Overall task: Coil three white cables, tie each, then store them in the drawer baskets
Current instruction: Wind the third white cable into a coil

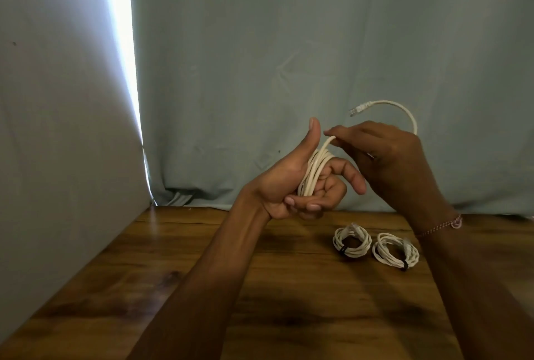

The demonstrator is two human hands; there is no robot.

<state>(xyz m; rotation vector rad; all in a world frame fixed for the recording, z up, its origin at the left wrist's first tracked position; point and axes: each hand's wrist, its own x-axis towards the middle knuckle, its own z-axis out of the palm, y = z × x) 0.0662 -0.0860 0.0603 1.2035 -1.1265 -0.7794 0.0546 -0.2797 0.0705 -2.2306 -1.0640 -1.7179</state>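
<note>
Here, white cable (pixel 313 170) looped round left hand (pixel 291 183), right hand (pixel 387 157) pinching its plug-tipped loose end, both grips holding.

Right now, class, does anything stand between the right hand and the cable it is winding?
Nothing does. The right hand already pinches the loose end of the cable, which is wrapped around the left hand. The two tied coils lie apart on the table. No drawer is visible.
</note>
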